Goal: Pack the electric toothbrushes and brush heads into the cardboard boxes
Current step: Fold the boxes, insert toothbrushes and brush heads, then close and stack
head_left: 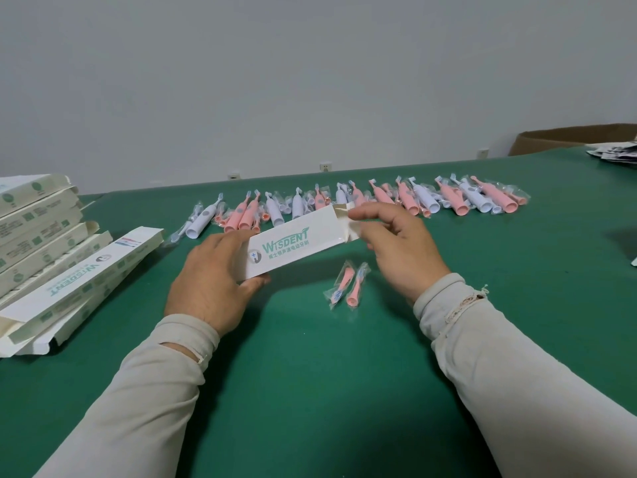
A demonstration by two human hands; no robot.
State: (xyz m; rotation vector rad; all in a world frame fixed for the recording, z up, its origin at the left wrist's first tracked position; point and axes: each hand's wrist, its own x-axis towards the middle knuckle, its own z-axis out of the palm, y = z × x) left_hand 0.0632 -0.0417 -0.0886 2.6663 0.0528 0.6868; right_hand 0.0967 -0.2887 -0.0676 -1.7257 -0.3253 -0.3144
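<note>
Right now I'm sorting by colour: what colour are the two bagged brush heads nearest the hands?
Pink brush heads, clearest in the head view.

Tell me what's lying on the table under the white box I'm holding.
Just below the white box, near its right end, two bagged pink brush heads lie on the green table. The left hand hides whatever is beneath the box's near end.

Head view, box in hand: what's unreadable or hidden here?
- Inside of the held box: the open end faces away, so whether it holds anything is unknown.
- Left hand fingers: hidden under the box.
- Stacked boxes: cut off by the left frame edge.
- Brown carton: contents hidden by its wall.
- Papers: cut off at the right edge, blurred.
</note>
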